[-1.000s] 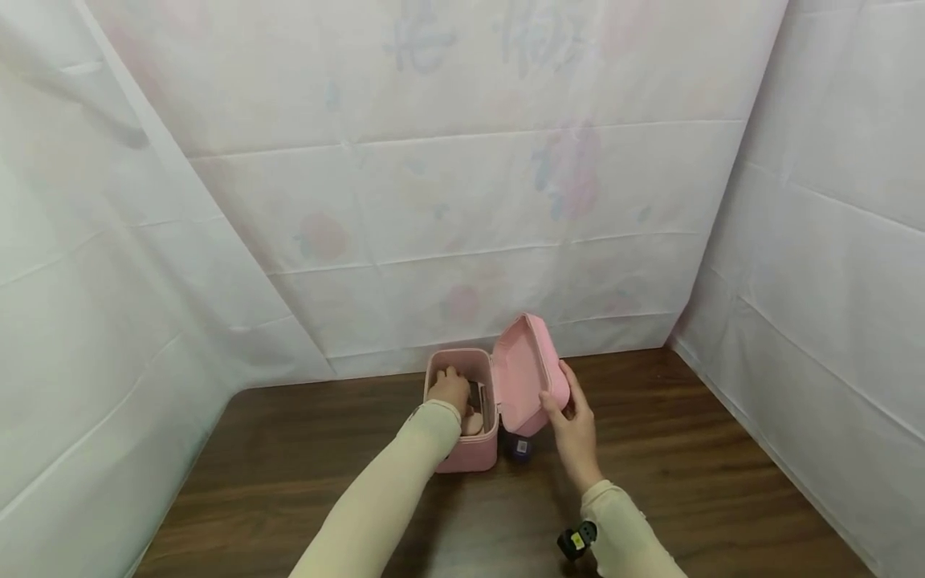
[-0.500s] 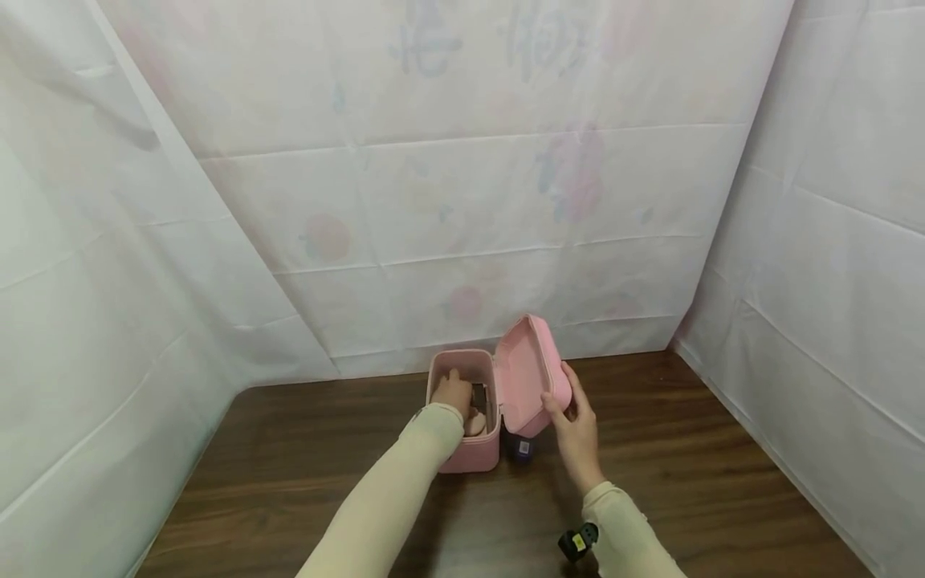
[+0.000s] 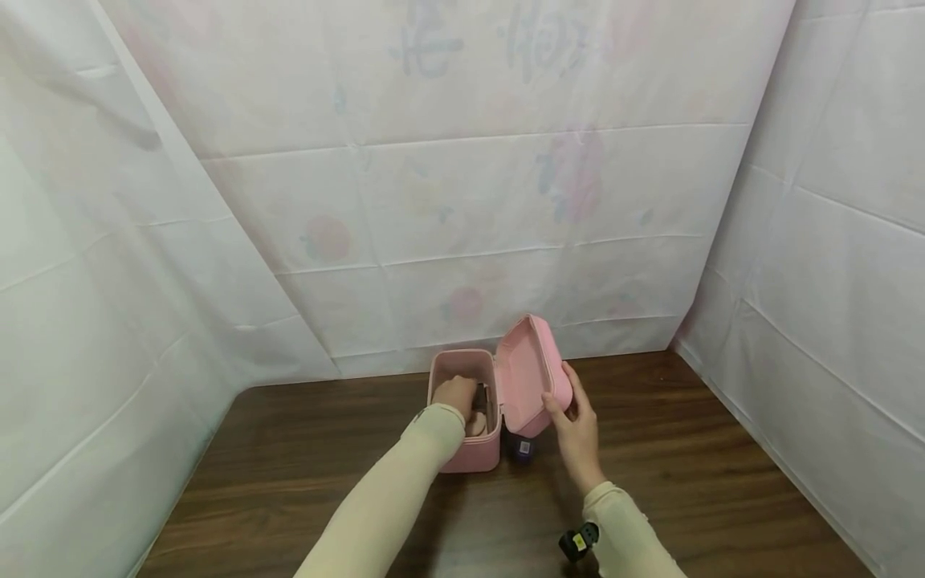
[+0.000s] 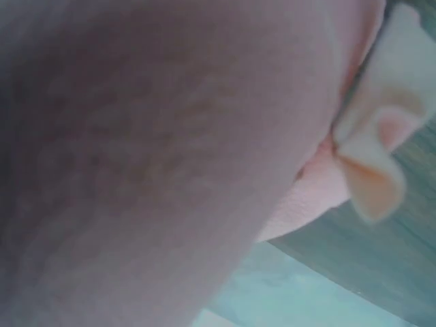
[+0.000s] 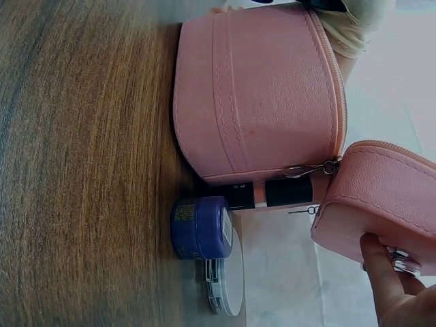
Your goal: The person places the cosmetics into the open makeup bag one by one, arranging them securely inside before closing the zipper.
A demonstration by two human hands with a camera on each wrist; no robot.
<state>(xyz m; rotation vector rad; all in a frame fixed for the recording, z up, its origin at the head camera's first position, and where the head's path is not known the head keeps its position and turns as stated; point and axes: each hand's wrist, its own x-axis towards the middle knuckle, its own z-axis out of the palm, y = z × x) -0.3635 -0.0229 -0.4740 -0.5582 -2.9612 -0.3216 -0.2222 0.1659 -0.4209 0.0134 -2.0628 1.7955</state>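
Observation:
A pink cosmetic case with a zip stands on the table, its hinged lid tilted up to the right. My left hand reaches down inside the case, and its fingertips are hidden there. Beside that hand, a pale rounded item and a dark item show inside the case. My right hand grips the lid's outer edge between thumb and fingers; the right wrist view also shows this hand at the lid. The left wrist view is mostly filled by a blurred pinkish surface.
Right of the case, under the raised lid, sits a blue-purple jar. A white round compact-like item stands beside it, and dark items lie against the case. White sheets hang behind the wooden table and at both sides.
My left hand has gone deeper into the case, and its fingers, seen earlier, are now out of sight. The right hand and the lid have stayed in place.

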